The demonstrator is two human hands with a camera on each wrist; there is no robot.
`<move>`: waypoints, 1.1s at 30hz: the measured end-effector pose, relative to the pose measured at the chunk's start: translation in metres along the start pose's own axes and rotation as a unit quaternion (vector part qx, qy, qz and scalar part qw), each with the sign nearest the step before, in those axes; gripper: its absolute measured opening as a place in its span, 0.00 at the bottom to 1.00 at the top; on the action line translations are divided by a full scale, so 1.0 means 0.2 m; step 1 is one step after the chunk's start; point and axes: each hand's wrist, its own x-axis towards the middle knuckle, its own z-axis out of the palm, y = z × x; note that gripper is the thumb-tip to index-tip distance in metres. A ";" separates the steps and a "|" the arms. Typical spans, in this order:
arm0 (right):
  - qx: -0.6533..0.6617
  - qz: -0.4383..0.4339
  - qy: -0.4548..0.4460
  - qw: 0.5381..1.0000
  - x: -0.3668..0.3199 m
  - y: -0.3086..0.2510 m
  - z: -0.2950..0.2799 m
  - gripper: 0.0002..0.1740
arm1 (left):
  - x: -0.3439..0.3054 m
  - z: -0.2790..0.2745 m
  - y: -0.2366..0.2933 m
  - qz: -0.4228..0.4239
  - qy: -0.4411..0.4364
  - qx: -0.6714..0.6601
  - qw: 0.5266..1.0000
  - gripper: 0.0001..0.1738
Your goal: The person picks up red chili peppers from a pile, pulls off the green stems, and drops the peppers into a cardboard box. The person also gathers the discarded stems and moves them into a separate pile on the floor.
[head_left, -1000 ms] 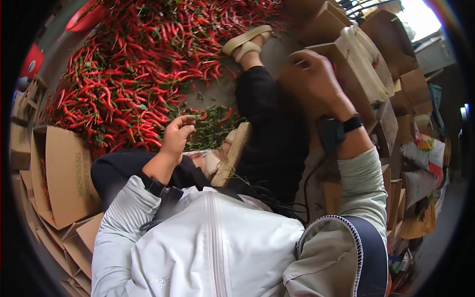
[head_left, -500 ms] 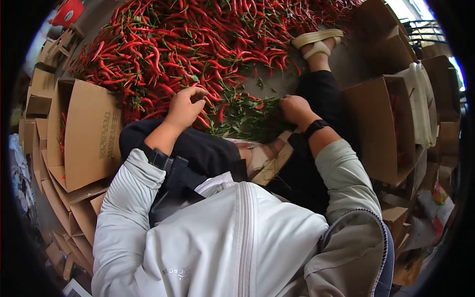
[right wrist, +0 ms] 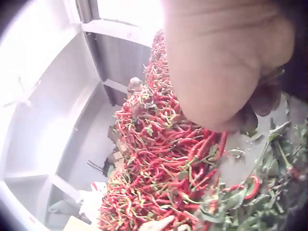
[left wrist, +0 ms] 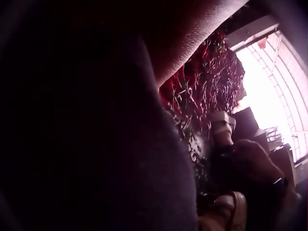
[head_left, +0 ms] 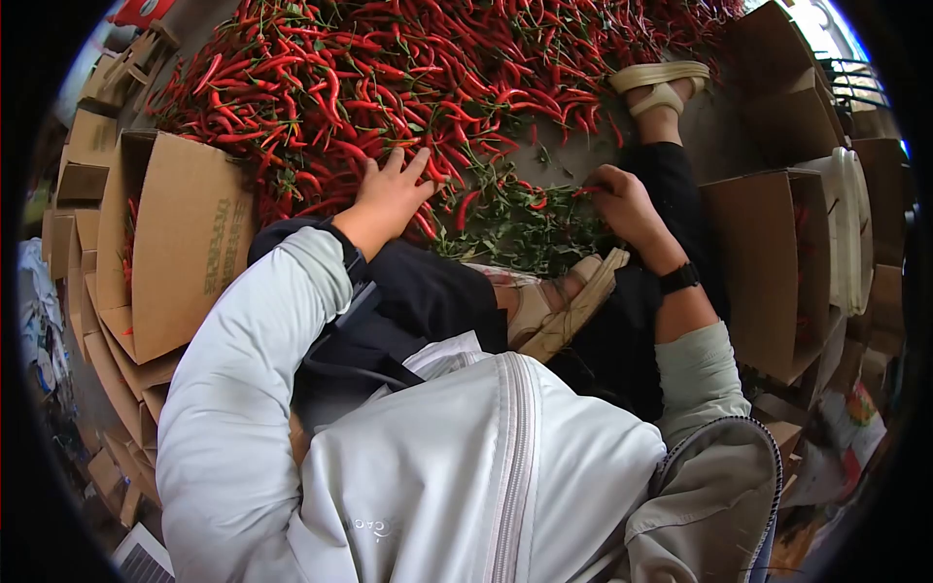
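Note:
A large heap of red chili peppers with green stems covers the floor ahead. My left hand is spread over the heap's near edge, its fingertips among the peppers. To the right, my right hand has its fingers curled, and a red chili pepper shows at its fingertips. Below that hand lies a pile of green leaves and stems with a few red peppers in it. In the right wrist view, the palm hides most of the fingers. The left wrist view is mostly dark sleeve.
Cardboard boxes flank the legs: a left box and a right box, both with peppers inside. A white bucket stands beyond the right one. One sandaled foot reaches to the heap; another sandal is beside the leaves.
My right hand has come from beside the right box to the leaf pile, where a pepper now shows at its fingertips. My left hand has reached forward onto the heap and spread its fingers.

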 end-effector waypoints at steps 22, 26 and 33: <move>0.179 -0.008 0.099 0.979 -0.01 0.01 -0.06 0.10 | 0.29 -0.14 0.11 0.069 -0.022 -0.312 0.947 0.21; 0.059 -0.124 0.059 0.989 0.07 0.02 0.13 0.09 | 0.19 -0.13 0.10 0.038 -0.004 -0.306 0.951 0.17; -0.145 -0.167 0.053 0.974 0.19 -0.10 0.33 0.10 | 0.11 -0.08 0.10 -0.085 0.102 -0.409 0.903 0.11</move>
